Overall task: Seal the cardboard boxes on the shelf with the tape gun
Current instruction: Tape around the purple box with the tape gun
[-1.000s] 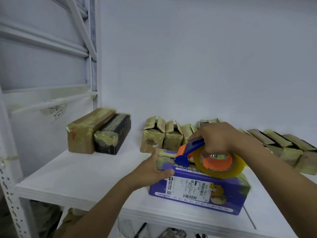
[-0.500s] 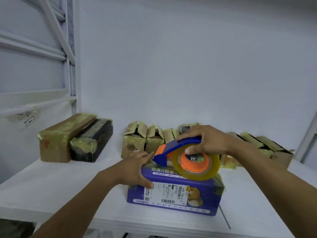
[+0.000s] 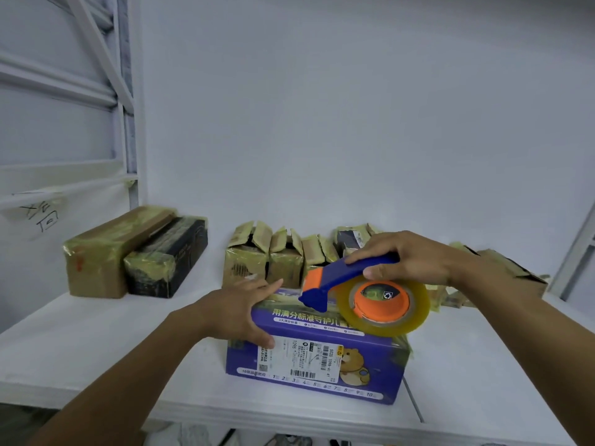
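Tape gun (image 3: pixel 351 284) is in my right hand (image 3: pixel 415 259), fingers curled around the blue handle; its blue front end is down at the top of the purple box (image 3: pixel 322 358). That box stands near the front edge of the shelf (image 3: pixel 96 349). My left hand (image 3: pixel 235 310) presses with straight fingers on its top left corner. Small open boxes (image 3: pixel 257 259) line the back edge; a brown box (image 3: pixel 106 249) and a black box (image 3: pixel 167 255) lie side by side at the back left.
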